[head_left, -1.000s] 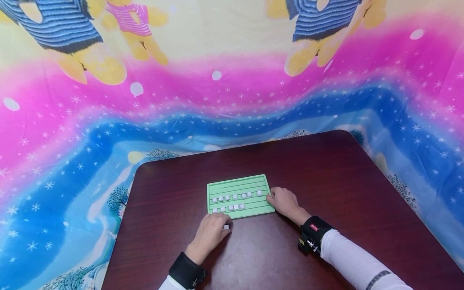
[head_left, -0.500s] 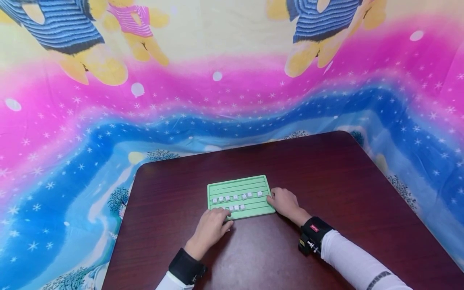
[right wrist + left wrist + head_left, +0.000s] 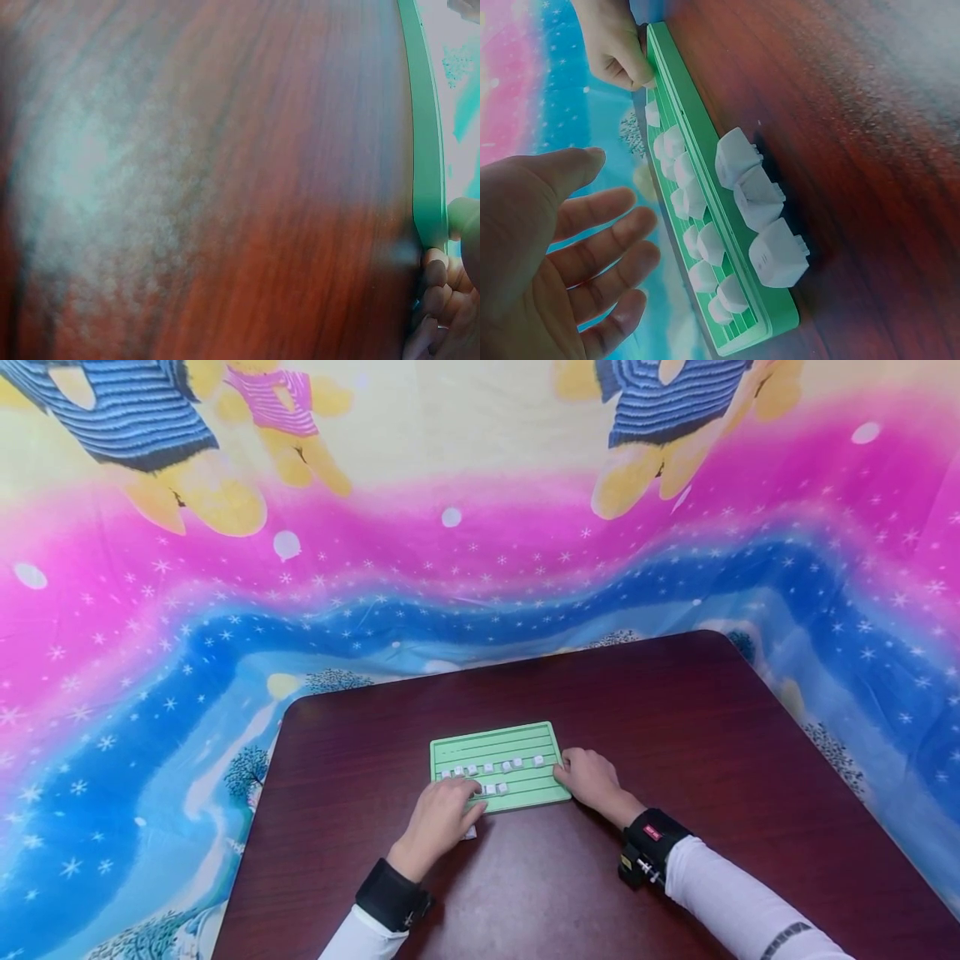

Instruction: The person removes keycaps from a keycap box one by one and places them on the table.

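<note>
A green board (image 3: 536, 789) with ridged rows lies on the table, carrying two rows of small white keycap-like blocks (image 3: 488, 767). My left hand (image 3: 438, 817) hovers over the board's near left corner, covering part of the front row. In the left wrist view its fingers (image 3: 604, 244) are spread and relaxed, with nothing between them. Three more white blocks (image 3: 759, 196), with small prongs on one side, stand on the table along the board's near edge. My right hand (image 3: 592, 781) grips the board's right edge, thumb on top and fingers (image 3: 435, 300) curled at the corner.
The dark reddish-brown table (image 3: 600, 893) has rounded far corners. Behind it hangs a printed cloth backdrop (image 3: 480, 560) in pink and blue. Both wrists wear black bands (image 3: 392, 893) with cameras.
My left hand has moved slightly forward, from the board's near edge to over its front row, uncovering a white block on the table. My right hand keeps its place on the board.
</note>
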`<state>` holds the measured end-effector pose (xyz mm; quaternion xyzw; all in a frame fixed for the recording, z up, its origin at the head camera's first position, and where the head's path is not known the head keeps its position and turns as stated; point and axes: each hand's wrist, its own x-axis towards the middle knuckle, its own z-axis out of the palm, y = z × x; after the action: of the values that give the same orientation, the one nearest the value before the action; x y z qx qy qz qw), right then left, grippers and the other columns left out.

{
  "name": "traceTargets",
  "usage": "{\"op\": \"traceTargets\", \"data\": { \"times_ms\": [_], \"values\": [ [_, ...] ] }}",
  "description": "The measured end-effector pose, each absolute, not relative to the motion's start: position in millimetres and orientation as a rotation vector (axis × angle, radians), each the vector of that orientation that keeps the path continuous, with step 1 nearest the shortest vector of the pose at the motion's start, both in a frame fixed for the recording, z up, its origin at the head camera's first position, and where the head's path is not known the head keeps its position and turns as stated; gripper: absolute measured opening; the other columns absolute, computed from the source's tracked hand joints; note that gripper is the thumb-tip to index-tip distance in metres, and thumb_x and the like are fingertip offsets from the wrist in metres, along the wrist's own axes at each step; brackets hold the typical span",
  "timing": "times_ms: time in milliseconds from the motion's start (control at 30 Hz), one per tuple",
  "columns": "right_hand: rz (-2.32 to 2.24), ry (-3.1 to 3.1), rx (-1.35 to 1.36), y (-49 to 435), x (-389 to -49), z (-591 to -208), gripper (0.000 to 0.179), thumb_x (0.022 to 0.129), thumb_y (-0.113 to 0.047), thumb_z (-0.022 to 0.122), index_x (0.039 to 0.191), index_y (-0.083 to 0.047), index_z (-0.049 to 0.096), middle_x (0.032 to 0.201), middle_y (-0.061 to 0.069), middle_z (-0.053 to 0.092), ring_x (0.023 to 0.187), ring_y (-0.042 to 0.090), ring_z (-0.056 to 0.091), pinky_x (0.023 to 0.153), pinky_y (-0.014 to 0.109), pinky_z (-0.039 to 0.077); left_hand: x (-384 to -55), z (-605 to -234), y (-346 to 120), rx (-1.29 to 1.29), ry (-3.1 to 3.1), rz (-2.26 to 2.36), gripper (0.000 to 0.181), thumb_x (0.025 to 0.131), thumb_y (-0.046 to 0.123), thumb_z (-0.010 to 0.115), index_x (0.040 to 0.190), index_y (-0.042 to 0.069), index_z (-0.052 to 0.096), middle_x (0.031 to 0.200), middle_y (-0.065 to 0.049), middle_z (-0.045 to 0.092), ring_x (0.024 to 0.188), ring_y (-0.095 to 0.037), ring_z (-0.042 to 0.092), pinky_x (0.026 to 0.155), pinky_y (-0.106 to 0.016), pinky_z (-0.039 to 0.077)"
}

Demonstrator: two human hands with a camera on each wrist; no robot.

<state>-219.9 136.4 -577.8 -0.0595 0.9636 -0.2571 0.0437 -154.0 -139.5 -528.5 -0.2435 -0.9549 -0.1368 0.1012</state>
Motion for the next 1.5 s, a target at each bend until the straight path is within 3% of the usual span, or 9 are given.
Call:
{"op": "traceTargets", "data": {
  "times_ms": [267, 500, 1500],
  "values": [
    [-0.783, 2.958, -0.19, 138.2, -220.7, -580.8, 0.043, 0.094, -0.026, 0.062, 0.061, -0.017, 0.037, 0.054, -0.006, 0.031, 0.049, 0.011, 0.029, 0.048, 0.026, 0.018, -162.0, -523.9, -131.7, -0.726, -2.802, -0.411, 0.016, 0.09, 0.029, 0.075, 0.098, 0.015, 0.076, 0.088, 0.001, 0.074, 0.08, -0.018, 0.068, 0.07, -0.035, 0.054],
    [-0.791, 2.957, -0.198, 138.3, -220.9, -580.3, 0.042, 0.094, -0.026, 0.061, 0.061, -0.017, 0.036, 0.055, -0.006, 0.03, 0.049, 0.012, 0.028, 0.049, 0.027, 0.017, -166.4, -524.2, -122.2, -0.746, -2.811, -0.384, 0.016, 0.089, 0.028, 0.075, 0.1, 0.016, 0.076, 0.092, 0.002, 0.075, 0.085, -0.018, 0.069, 0.076, -0.037, 0.055],
    [-0.775, 2.954, -0.196, 136.8, -219.9, -576.3, 0.042, 0.094, -0.025, 0.061, 0.061, -0.017, 0.036, 0.055, -0.006, 0.03, 0.049, 0.012, 0.029, 0.049, 0.027, 0.018, -176.9, -527.1, -99.5, -0.839, -2.805, -0.277, 0.025, 0.085, 0.031, 0.081, 0.104, 0.017, 0.073, 0.093, 0.003, 0.072, 0.087, -0.019, 0.068, 0.073, -0.035, 0.052]
  ]
}}
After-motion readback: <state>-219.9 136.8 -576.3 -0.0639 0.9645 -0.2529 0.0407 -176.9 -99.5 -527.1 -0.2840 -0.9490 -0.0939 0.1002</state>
